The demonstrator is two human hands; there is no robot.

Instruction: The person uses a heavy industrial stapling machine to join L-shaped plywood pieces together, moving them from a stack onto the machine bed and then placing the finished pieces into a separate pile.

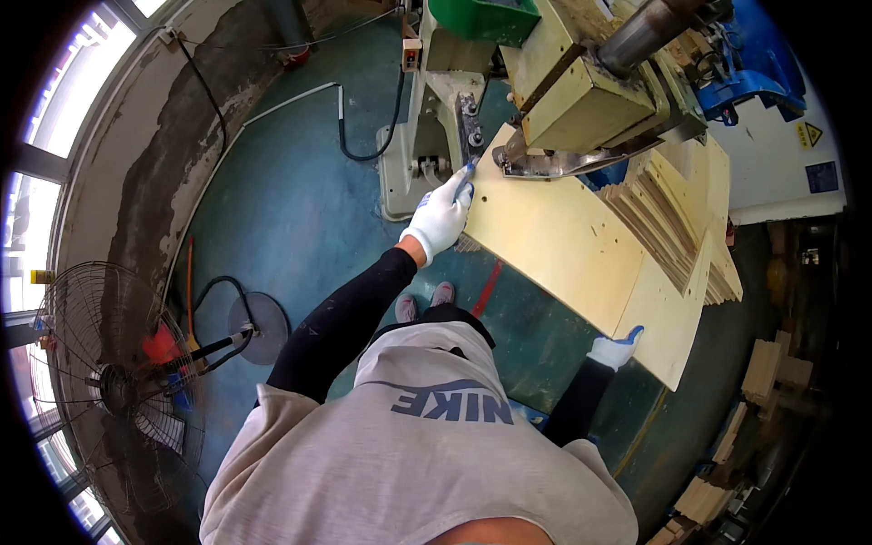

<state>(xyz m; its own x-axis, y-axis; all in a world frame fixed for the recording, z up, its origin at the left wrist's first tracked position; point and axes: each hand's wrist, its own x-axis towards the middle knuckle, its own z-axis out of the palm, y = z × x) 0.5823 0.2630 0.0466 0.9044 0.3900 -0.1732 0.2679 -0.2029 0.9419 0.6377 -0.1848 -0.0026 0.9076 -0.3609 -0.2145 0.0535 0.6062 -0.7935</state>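
Note:
A pale plywood board (554, 238) lies slantwise beneath the head of a cream-coloured machine (595, 104), with a few small dark holes or marks in its face. My left hand (441, 216), in a white glove with blue fingertips, grips the board's left end close to the machine's metal foot (554, 165). Its index finger points along the edge. In a matching glove, my right hand (618, 349) holds the near edge where this board meets a second plywood sheet (668, 318), thumb stretched on top. The fingers underneath are hidden.
Stacked plywood pieces (649, 218) stand behind the board at the right. A caged floor fan (118, 389) is at the left, beside a round grey base (258, 327). Wood offcuts (704, 500) lie at lower right. A black cable (371, 156) hangs near the machine column.

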